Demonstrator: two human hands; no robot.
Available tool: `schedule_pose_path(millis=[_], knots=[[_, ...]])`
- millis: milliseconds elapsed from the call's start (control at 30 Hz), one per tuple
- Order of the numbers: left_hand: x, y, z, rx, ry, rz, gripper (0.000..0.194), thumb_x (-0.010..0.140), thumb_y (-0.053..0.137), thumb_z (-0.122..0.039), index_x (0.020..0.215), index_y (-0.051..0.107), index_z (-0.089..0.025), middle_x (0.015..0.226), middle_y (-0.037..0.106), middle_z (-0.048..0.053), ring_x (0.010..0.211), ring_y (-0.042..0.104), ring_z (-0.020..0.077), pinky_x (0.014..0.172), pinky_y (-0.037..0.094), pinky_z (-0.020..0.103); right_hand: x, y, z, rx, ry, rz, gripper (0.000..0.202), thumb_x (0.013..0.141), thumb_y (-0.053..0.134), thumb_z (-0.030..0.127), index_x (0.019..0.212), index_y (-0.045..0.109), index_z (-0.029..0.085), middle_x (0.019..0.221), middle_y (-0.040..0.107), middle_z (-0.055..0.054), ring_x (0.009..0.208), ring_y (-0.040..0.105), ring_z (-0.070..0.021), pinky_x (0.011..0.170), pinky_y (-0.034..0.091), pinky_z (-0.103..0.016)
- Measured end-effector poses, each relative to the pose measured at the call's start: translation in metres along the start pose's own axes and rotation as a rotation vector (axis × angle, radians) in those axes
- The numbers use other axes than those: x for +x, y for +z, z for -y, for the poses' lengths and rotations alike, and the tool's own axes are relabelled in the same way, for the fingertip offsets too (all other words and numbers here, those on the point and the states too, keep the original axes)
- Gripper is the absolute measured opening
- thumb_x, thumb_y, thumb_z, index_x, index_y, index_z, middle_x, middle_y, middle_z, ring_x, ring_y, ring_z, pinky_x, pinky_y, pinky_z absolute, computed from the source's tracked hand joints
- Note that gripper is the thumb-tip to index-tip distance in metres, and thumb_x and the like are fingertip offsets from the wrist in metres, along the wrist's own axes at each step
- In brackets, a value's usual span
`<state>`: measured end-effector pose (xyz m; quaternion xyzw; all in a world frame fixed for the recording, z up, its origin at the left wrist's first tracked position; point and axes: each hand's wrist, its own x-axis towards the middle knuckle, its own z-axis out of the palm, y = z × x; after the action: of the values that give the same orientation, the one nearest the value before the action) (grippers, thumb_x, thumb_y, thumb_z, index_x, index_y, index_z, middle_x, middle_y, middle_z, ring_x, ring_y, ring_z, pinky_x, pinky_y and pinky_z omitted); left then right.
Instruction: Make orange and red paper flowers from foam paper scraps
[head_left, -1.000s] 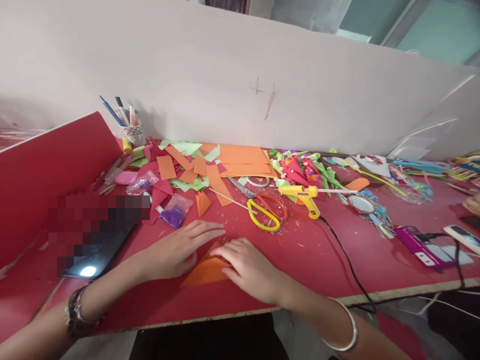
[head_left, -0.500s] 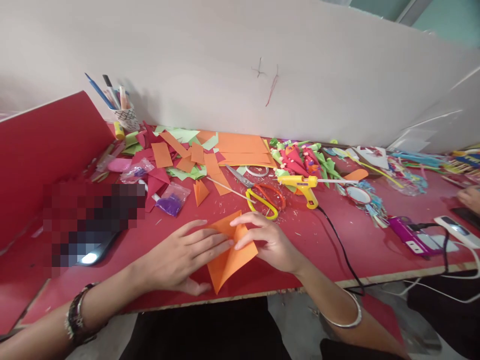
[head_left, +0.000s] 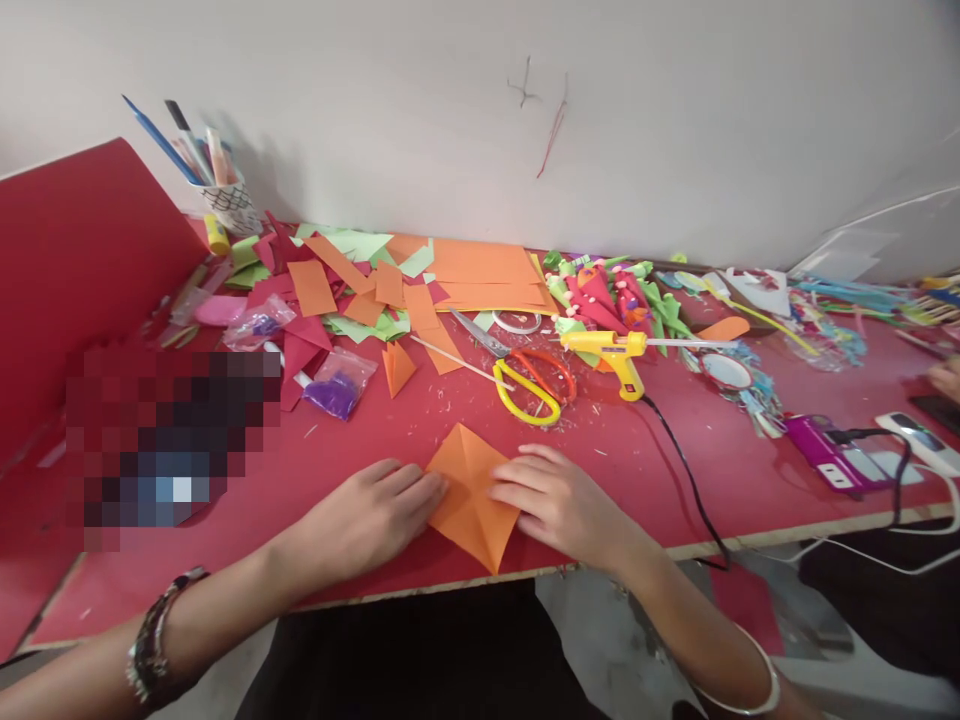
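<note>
An orange paper square (head_left: pixel 474 500) with crossing creases lies on the red table near its front edge, one corner pointing toward me. My left hand (head_left: pixel 382 520) is at its left corner, fingers together and thumb hidden, pressed on or gripping the paper's edge. My right hand (head_left: pixel 562 505) rests at the right corner with its fingers apart, the tips on the paper. Beyond the square are scissors (head_left: pixel 529 395) with yellow and orange handles, and a small folded orange piece (head_left: pixel 397 368).
A yellow glue gun (head_left: pixel 611 352) with a black cable lies right of the scissors. Coloured paper scraps (head_left: pixel 311 288) and folded paper pieces (head_left: pixel 600 295) line the back. A pen cup (head_left: pixel 231 203) stands back left. Another person's hand (head_left: pixel 946 378) shows far right.
The orange paper has been opened out from a partly folded shape into a flat square. My hands have moved apart to its left and right corners. The view has shifted slightly.
</note>
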<state>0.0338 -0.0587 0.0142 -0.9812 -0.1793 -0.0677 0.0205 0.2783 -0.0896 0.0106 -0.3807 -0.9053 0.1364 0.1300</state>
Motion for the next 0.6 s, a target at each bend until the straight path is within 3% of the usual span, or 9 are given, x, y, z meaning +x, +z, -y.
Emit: schedule_pose_path(millis=[267,433,600], knots=[[0.001,0.005,-0.009,-0.058,-0.261,-0.068,0.025,0.087,0.037,-0.023,0.088,0.062,-0.019,0.08,0.063,0.003,0.066,0.057,0.0145,0.058,0.043,0.027,0.001,0.003,0.003,0.304,0.258,-0.076,0.019,0.085,0.043,0.018,0.089,0.061,0.02,0.098,0.059,-0.004,0.093,0.053,-0.0136,0.081,0.044,-0.027],[0.001,0.009,-0.013,-0.121,-0.482,-0.127,0.029,0.086,0.039,-0.027,0.071,0.063,-0.021,0.076,0.064,0.002,0.068,0.056,0.0144,0.062,0.04,0.028,0.012,0.007,0.006,0.262,0.423,-0.179,0.019,0.084,0.045,0.024,0.072,0.057,0.017,0.076,0.056,-0.002,0.07,0.054,-0.0116,0.065,0.044,-0.024],[0.0,0.012,-0.016,-0.201,-0.649,-0.16,0.029,0.084,0.043,-0.033,0.065,0.062,-0.021,0.076,0.064,0.001,0.067,0.056,0.0154,0.063,0.038,0.03,0.015,0.019,0.008,0.194,0.499,-0.23,0.019,0.084,0.045,0.025,0.068,0.054,0.017,0.07,0.052,-0.001,0.065,0.051,-0.0118,0.061,0.041,-0.023]])
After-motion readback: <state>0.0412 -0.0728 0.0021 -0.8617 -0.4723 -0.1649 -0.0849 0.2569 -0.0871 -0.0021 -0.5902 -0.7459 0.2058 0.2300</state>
